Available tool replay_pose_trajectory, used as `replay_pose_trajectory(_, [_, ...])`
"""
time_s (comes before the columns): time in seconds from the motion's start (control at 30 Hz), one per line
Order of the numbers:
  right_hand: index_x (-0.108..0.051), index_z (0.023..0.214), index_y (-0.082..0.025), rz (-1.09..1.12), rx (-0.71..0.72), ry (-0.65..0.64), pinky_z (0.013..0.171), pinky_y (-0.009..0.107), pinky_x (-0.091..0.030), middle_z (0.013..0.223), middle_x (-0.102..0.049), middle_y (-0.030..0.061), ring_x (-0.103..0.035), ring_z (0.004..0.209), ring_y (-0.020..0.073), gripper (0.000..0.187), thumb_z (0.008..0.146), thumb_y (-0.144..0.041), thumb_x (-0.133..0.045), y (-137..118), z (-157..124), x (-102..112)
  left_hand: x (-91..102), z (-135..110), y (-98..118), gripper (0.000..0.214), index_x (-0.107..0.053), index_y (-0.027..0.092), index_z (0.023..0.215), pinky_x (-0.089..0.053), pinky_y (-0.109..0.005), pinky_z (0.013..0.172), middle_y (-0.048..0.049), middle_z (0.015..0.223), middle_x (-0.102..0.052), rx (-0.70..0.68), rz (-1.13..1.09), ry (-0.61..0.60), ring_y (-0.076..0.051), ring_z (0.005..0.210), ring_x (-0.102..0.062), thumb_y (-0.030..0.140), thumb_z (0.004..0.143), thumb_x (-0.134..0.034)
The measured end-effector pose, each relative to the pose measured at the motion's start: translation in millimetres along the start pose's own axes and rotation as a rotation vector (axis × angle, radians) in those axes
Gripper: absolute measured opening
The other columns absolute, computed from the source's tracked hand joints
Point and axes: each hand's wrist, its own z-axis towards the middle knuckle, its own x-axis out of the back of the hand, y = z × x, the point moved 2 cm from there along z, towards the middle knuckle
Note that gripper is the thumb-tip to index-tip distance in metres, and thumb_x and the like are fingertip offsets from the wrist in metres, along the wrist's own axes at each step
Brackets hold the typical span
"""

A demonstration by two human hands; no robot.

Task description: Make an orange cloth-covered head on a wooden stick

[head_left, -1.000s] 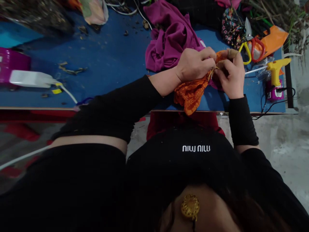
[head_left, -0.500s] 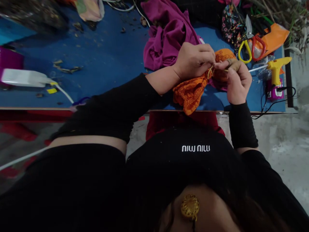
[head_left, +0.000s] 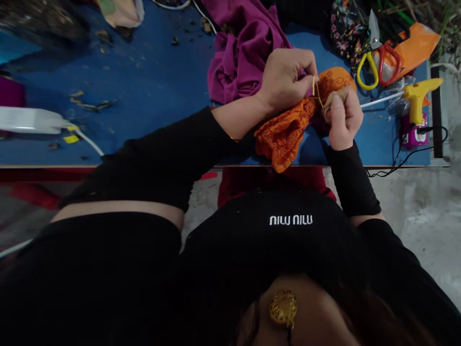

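A thin yellow cord (head_left: 321, 99) runs between my two hands, over the gathered neck of an orange patterned cloth bundle (head_left: 283, 137). My left hand (head_left: 288, 77) pinches one part of the cord between thumb and fingers. On the other side, my right hand (head_left: 345, 115) is closed on the cord's other part, beside the rounded, filled-looking end of the bundle. The cloth's loose end spreads toward the table's front edge. What fills the rounded end is hidden. Behind my left hand lies a crumpled purple cloth (head_left: 239, 62).
To the right are scissors (head_left: 378, 62) with yellow and red handles, a yellow glue gun (head_left: 419, 96) with a black cable, and a dark floral cloth (head_left: 349, 31). Plant stems (head_left: 432, 24) lie in the far right corner. A white power strip (head_left: 30, 120) and dry scraps (head_left: 91, 102) are at left.
My hands have drawn slightly apart at the bundle's neck, and the yellow cord now shows as a loop between them. My right fingers have closed in. The view has shifted a little.
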Motion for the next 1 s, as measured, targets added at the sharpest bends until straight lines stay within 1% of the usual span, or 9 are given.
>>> replay_pose_trajectory(0.1, [-0.044,0.077,-0.026,-0.067,0.044,-0.199,0.074,0.039,-0.060,0.069,-0.045,-0.0016,-0.054,0.066,0.0150,0.055,0.101,-0.076,-0.036,-7,-11,10,-5.9,3,-15,0.024,-0.053,0.032,0.057,-0.047,-0.039,0.071,0.0020,0.066,-0.066,0.134,-0.087,0.144,-0.014,0.064,-0.047,0.023,0.073,-0.068])
replay_pose_trajectory(0.17, [-0.048,0.079,-0.025,-0.080,0.049,-0.266,0.079,0.038,-0.062,0.072,-0.048,-0.0016,-0.060,0.074,0.0146,0.054,0.103,-0.072,-0.037,-7,-15,15,-9.1,4,-20,0.021,-0.054,0.031,0.055,-0.051,-0.040,0.071,0.0005,0.061,-0.065,0.207,-0.239,0.156,-0.014,0.060,-0.053,0.021,0.068,-0.067])
replay_pose_trajectory(0.27, [-0.051,0.081,-0.023,-0.086,0.035,-0.272,0.087,0.039,-0.063,0.080,-0.054,0.0002,-0.066,0.088,0.0162,0.055,0.104,-0.070,-0.036,-3,-17,17,-12.0,2,-21,0.020,-0.060,0.029,0.063,-0.056,-0.042,0.075,-0.0015,0.068,-0.070,0.289,-0.566,0.095,-0.017,0.065,-0.063,0.036,0.065,-0.079])
replay_pose_trajectory(0.4, [-0.052,0.080,-0.022,-0.110,0.051,-0.318,0.087,0.039,-0.063,0.081,-0.054,0.0000,-0.067,0.089,0.0158,0.054,0.106,-0.065,-0.035,0,-17,16,-13.2,-1,-22,0.047,-0.061,0.028,0.075,-0.058,-0.048,0.090,-0.0036,0.093,-0.078,0.430,-0.758,-0.098,-0.020,0.081,-0.068,0.059,0.058,-0.092])
replay_pose_trajectory(0.53, [-0.053,0.080,-0.021,-0.088,0.037,-0.356,0.087,0.040,-0.063,0.083,-0.054,0.0002,-0.066,0.089,0.0158,0.053,0.106,-0.064,-0.036,2,-17,17,-14.2,-1,-22,0.055,-0.055,0.027,0.078,-0.056,-0.045,0.090,-0.0019,0.087,-0.070,0.419,-0.824,-0.252,-0.021,0.088,-0.067,0.064,0.063,-0.092])
replay_pose_trajectory(0.63, [-0.055,0.081,-0.021,-0.069,-0.039,-0.364,0.088,0.041,-0.062,0.082,-0.052,0.0000,-0.065,0.092,0.0168,0.050,0.104,-0.065,-0.044,4,-16,17,-17.5,5,-19,0.044,-0.051,0.024,0.077,-0.051,-0.034,0.076,0.0031,0.070,-0.051,0.413,-0.925,-0.291,-0.012,0.071,-0.057,0.046,0.080,-0.088])
replay_pose_trajectory(0.7, [-0.056,0.082,-0.021,-0.079,-0.094,-0.366,0.089,0.042,-0.062,0.081,-0.051,-0.0002,-0.064,0.093,0.0177,0.046,0.102,-0.063,-0.050,5,-17,15,-20.3,10,-15,0.034,-0.049,0.022,0.074,-0.045,-0.027,0.066,0.0053,0.062,-0.041,0.434,-0.966,-0.263,-0.006,0.058,-0.044,0.025,0.097,-0.073])
replay_pose_trajectory(0.8, [-0.056,0.081,-0.022,-0.106,-0.143,-0.360,0.088,0.041,-0.061,0.082,-0.052,0.0003,-0.066,0.096,0.0189,0.043,0.102,-0.060,-0.053,6,-19,14,-23.1,16,-5,0.042,-0.043,0.019,0.068,-0.036,-0.021,0.056,0.0069,0.056,-0.036,0.515,-0.995,-0.154,-0.004,0.048,-0.034,0.002,0.106,-0.045])
replay_pose_trajectory(1.0, [-0.054,0.078,-0.022,-0.162,-0.098,-0.362,0.079,0.034,-0.062,0.084,-0.055,0.0009,-0.067,0.093,0.0168,0.048,0.103,-0.062,-0.049,4,-23,15,-21.7,14,16,0.048,-0.041,0.017,0.064,-0.032,-0.014,0.046,0.0093,0.044,-0.033,0.650,-1.018,0.047,-0.002,0.039,-0.031,-0.005,0.106,-0.035])
